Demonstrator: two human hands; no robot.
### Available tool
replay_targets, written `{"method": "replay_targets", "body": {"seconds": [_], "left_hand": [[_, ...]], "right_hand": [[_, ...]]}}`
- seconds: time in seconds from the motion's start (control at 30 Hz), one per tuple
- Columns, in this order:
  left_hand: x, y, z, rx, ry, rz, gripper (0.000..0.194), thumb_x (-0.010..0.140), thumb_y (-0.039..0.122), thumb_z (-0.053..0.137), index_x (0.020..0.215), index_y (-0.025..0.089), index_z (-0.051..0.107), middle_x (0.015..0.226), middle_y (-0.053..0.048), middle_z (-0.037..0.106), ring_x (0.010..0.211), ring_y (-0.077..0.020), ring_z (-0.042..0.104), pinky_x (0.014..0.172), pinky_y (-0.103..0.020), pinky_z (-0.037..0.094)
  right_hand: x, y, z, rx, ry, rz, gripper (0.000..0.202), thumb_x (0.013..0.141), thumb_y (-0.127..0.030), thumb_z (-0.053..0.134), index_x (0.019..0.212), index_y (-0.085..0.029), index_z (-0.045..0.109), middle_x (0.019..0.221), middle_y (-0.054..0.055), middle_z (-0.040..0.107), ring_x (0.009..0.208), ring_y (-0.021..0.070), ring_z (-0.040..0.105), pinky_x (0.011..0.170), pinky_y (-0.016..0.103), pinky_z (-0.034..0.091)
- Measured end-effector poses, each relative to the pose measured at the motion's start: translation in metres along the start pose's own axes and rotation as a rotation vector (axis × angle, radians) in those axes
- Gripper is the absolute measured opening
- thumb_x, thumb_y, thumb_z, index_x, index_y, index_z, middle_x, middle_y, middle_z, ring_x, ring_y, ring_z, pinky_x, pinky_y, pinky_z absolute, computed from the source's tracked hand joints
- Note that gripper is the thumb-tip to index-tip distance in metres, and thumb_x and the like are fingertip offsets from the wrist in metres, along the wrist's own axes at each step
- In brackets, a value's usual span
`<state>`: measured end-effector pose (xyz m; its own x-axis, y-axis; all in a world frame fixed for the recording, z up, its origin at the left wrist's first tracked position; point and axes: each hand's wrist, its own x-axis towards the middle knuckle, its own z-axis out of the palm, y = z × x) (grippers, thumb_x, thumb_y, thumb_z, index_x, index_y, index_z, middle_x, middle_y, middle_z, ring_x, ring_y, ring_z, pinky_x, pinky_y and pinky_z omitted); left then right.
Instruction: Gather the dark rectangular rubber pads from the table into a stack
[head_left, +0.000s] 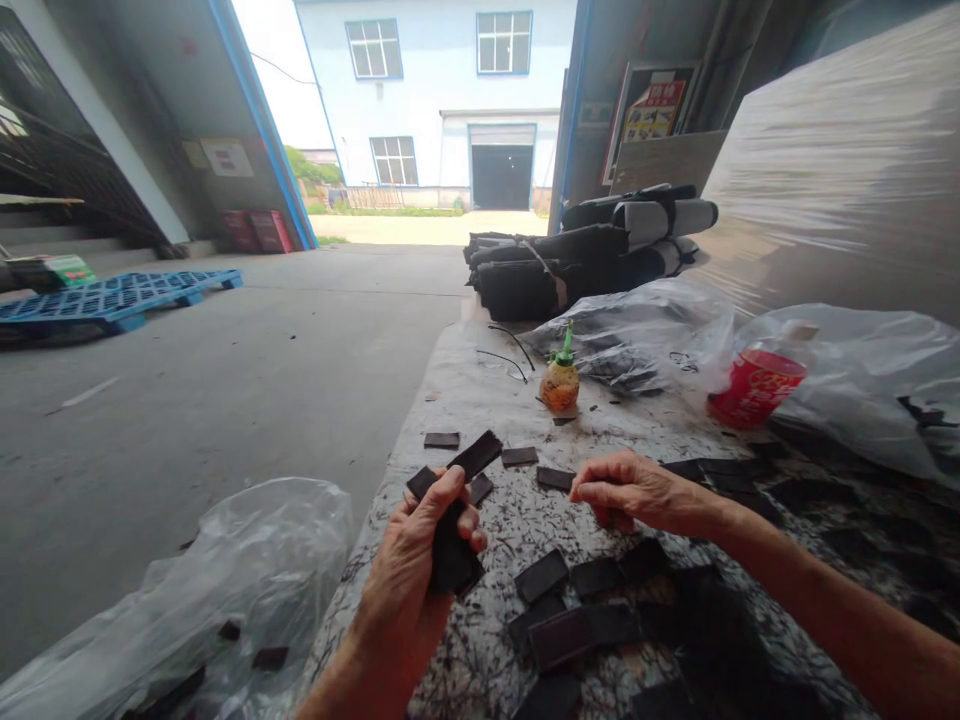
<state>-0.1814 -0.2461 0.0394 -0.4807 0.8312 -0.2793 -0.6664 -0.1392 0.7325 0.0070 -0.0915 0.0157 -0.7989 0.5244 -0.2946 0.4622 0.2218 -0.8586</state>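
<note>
Gripping a small stack of dark flat pieces, my left hand (424, 560) was closed around them at the near edge of the table (480, 380); I could not count the stack (450, 545), but several pieces were in it, one sticking up and out toward the far right. My right hand (637, 492) hovered just beyond, fingers pinched narrow; whether it held anything I could not tell. I judged the gathering as partly done: one handful collected, plenty left lying loose. Near the hands I counted roughly eight loose pieces (541, 575) on the patterned cloth, more merging into a dark heap toward the right, and about four more past the hands. Down at my left, one clear plastic bag (225, 590) held two or three pieces. Farther along stood one small orange bottle (560, 382) with a green cap and one red bottle (757, 385) lying against two more plastic bags. Beyond that, one bundle of dark rolls (585, 255), then one blue pallet (112, 297) across the floor.
</note>
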Motion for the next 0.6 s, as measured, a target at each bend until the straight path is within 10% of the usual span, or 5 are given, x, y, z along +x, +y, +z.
{"method": "replay_targets", "body": {"seconds": [0.17,0.3,0.43,0.6], "left_hand": [[-0.006,0.019,-0.006,-0.156,0.027,0.033,0.013,0.091,0.012,0.043,0.08,0.011,0.049,0.075,0.001,0.046,0.048,-0.0003,0.04,0.042,-0.011,0.04],[-0.024,0.022,-0.012,-0.055,0.011,0.06,0.011,0.082,0.017,0.061,0.078,0.014,0.052,0.068,0.002,0.051,0.046,-0.0041,0.042,0.039,-0.015,0.041],[-0.05,0.013,-0.012,0.213,-0.055,0.047,0.026,0.073,0.034,0.072,0.08,0.019,0.052,0.049,0.006,0.051,0.04,-0.0067,0.042,0.039,-0.017,0.038],[-0.072,0.0,-0.017,0.381,-0.045,0.001,0.031,0.072,0.043,0.069,0.075,0.019,0.05,0.041,0.006,0.049,0.036,-0.0061,0.04,0.039,-0.016,0.033]], "right_hand": [[-0.008,-0.004,-0.001,-0.139,0.072,-0.086,0.031,0.084,-0.045,0.055,0.091,-0.019,0.068,0.086,0.004,0.064,0.079,0.018,0.058,0.071,0.029,0.044],[-0.019,-0.029,0.006,-0.287,0.276,-0.174,0.034,0.082,-0.048,0.059,0.105,-0.024,0.068,0.113,0.007,0.062,0.108,0.028,0.051,0.096,0.042,0.035],[-0.036,-0.08,0.037,-0.013,0.102,-0.212,0.041,0.086,-0.051,0.053,0.118,-0.026,0.061,0.106,0.004,0.067,0.099,0.0218,0.06,0.085,0.034,0.046],[-0.043,-0.104,0.076,0.287,-0.063,-0.161,0.03,0.084,-0.043,0.059,0.08,-0.014,0.067,0.071,0.002,0.07,0.062,0.0119,0.064,0.059,0.021,0.049]]}}
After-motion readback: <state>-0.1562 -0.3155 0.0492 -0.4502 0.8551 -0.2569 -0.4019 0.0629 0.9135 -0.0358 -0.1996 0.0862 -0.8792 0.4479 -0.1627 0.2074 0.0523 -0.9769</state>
